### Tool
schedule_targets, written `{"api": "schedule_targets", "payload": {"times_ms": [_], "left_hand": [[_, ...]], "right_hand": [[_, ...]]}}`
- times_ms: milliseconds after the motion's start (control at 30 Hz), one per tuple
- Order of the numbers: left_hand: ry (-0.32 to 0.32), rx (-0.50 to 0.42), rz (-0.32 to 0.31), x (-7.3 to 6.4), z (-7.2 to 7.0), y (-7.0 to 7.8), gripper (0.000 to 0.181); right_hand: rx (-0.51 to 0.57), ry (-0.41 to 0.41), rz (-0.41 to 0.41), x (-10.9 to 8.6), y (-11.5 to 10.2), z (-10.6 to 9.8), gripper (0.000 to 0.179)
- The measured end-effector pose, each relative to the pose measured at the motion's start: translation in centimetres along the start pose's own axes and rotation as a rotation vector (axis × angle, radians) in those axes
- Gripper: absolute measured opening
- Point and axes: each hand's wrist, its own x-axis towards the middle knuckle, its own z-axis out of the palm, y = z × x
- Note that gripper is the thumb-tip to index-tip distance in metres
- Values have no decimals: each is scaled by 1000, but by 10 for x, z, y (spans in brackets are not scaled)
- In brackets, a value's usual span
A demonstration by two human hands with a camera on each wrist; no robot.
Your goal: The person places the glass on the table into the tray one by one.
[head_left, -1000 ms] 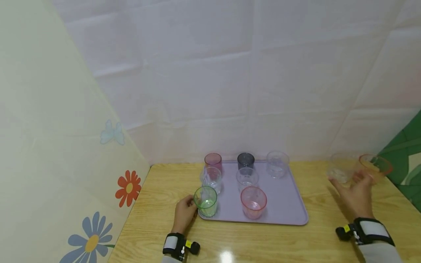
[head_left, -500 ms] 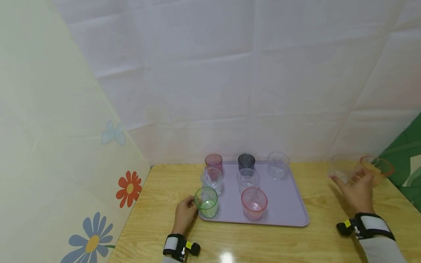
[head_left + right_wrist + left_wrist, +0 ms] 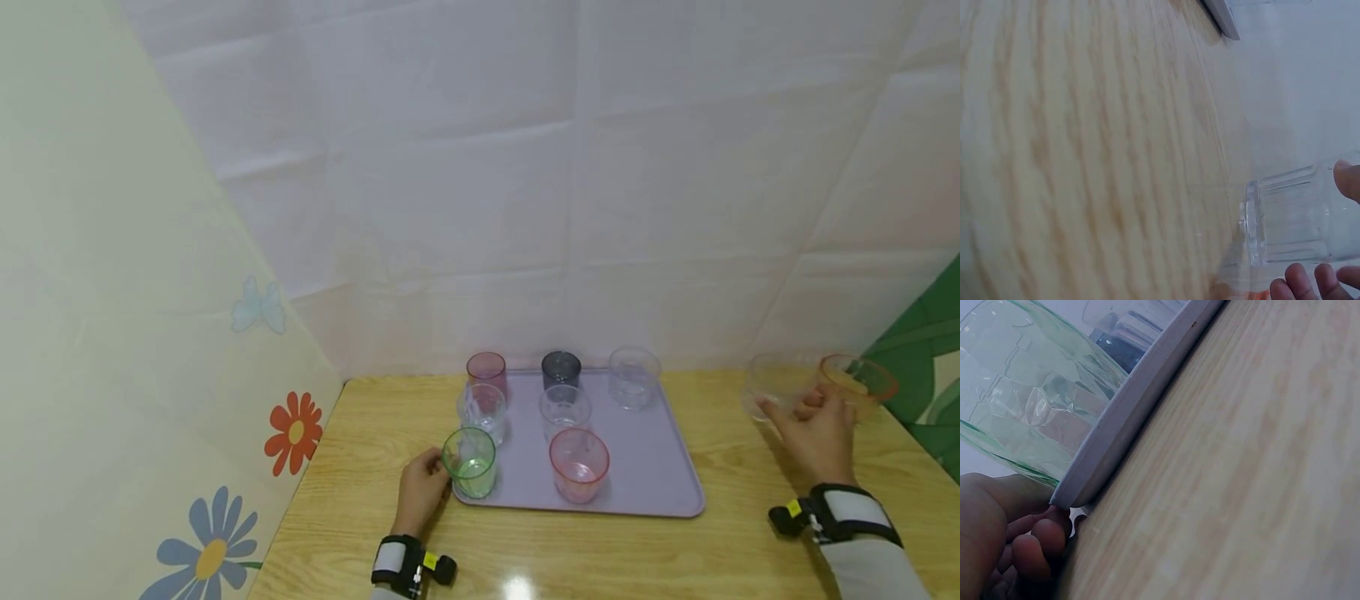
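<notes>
At the front left corner of the lilac tray (image 3: 652, 471), my left hand (image 3: 420, 492) pinches the rim; in the left wrist view its thumb lies along the edge and fingertips curl beneath. Just above that hand stands a green-tinted cup (image 3: 471, 462) on the tray. My right hand (image 3: 819, 437), well to the tray's right, holds a clear cup (image 3: 1291, 219) between thumb and fingers, its base close over the table in the right wrist view. Beside the fingers is an orange-rimmed cup (image 3: 870, 396), partly hidden by them.
On the tray also stand a pink cup (image 3: 579, 471), a dark grey cup (image 3: 561, 371), a plum cup (image 3: 486, 371) and several clear cups, one of them at the back right (image 3: 633, 379). A white sheet (image 3: 562, 208) hangs behind the wooden table (image 3: 585, 554).
The clear cup in my right hand has shifted slightly to the left with a small turn of the fingers. My left hand and the tray stay as they were.
</notes>
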Motion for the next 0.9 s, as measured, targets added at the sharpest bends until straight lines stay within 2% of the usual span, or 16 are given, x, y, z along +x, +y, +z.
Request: {"api": "schedule_targets", "payload": {"times_ms": [200, 367, 500, 733, 867, 900], "left_hand": [[4, 1, 7, -1, 0, 0, 12], [2, -10, 14, 0, 0, -1, 13], [-3, -23, 18, 1, 0, -3, 16], [-1, -37, 36, 2, 1, -6, 14], [-4, -38, 37, 3, 1, -8, 16], [-5, -39, 36, 3, 1, -8, 17]], "right_hand": [[23, -31, -11, 0, -1, 2, 74], [94, -55, 29, 3, -4, 5, 59], [97, -91, 56, 6, -6, 8, 68], [107, -127, 158, 12, -7, 15, 106], [126, -102, 174, 13, -10, 16, 107], [136, -79, 164, 14, -11, 16, 100]]}}
